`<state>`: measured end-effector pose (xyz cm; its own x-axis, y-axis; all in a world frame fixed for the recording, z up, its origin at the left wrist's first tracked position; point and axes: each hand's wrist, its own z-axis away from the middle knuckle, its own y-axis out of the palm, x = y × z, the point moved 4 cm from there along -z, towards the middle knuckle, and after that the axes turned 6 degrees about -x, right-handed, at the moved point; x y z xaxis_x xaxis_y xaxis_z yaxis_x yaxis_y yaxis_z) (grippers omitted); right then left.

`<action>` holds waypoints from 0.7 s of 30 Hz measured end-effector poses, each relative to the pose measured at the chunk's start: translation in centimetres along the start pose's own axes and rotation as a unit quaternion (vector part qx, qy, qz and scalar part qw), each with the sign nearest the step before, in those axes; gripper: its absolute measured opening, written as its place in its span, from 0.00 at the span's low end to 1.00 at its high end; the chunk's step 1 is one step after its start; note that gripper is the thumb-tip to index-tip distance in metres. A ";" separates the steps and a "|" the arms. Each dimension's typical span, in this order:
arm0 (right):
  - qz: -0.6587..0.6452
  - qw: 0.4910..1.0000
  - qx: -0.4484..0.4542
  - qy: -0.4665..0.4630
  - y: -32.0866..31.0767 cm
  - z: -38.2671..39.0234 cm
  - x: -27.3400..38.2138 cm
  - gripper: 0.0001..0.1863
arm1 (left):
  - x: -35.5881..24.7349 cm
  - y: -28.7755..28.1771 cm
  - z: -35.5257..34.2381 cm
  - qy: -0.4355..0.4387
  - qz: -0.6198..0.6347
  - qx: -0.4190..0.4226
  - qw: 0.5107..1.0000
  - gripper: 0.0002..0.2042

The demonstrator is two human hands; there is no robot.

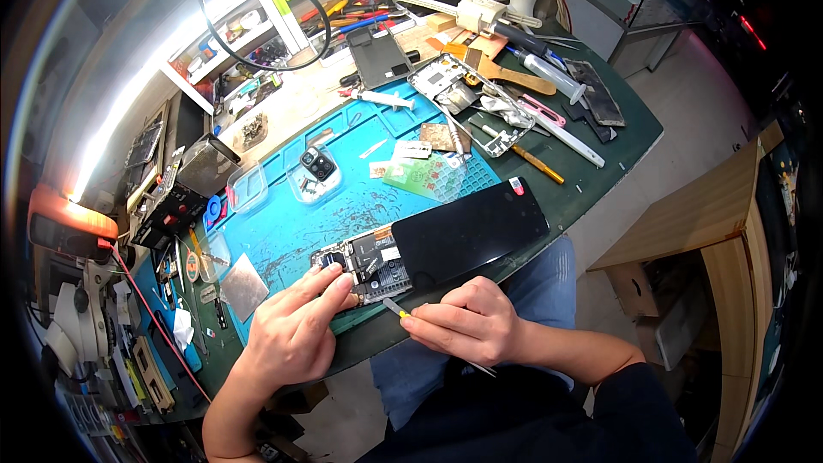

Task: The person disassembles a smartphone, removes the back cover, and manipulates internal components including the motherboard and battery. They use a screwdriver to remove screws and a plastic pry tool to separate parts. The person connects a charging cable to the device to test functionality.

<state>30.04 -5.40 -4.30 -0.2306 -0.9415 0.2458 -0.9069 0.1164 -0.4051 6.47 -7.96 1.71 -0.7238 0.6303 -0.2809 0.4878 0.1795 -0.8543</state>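
The left hand (291, 330) is pressed with closed fingers on the open end of a phone (429, 249), which lies at the near edge of the blue mat (291, 223). Tweezers (396, 309) are gripped in the right hand (467, 321), tips just beside the phone's exposed board. A slip there could probably scratch the board or tear a cable, since the phone overhangs the mat's edge.

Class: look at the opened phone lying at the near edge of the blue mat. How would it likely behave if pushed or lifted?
The opened phone is flat and thin, so it would probably slide rather than roll or tip. Its dark glossy panel looks smooth, likely slippery. The bare circuit parts under the left hand look fragile; the right hand holds tweezers beside them.
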 end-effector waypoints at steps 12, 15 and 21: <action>0.002 1.000 -0.006 0.003 0.0 0.0 0.0 0.16 | 0.0 0.1 -0.1 0.001 0.002 0.002 1.000 0.35; 0.004 1.000 -0.011 0.007 0.1 -0.1 0.0 0.16 | 0.0 0.0 -0.1 0.000 0.002 0.004 1.000 0.35; 0.007 1.000 -0.007 0.005 0.1 -0.2 0.0 0.16 | 0.0 0.0 -0.1 0.000 -0.005 0.007 1.000 0.35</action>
<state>29.92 -5.38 -4.18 -0.2471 -0.9363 0.2497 -0.9081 0.1339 -0.3968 6.48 -7.87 1.74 -0.7287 0.6287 -0.2716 0.4734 0.1759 -0.8631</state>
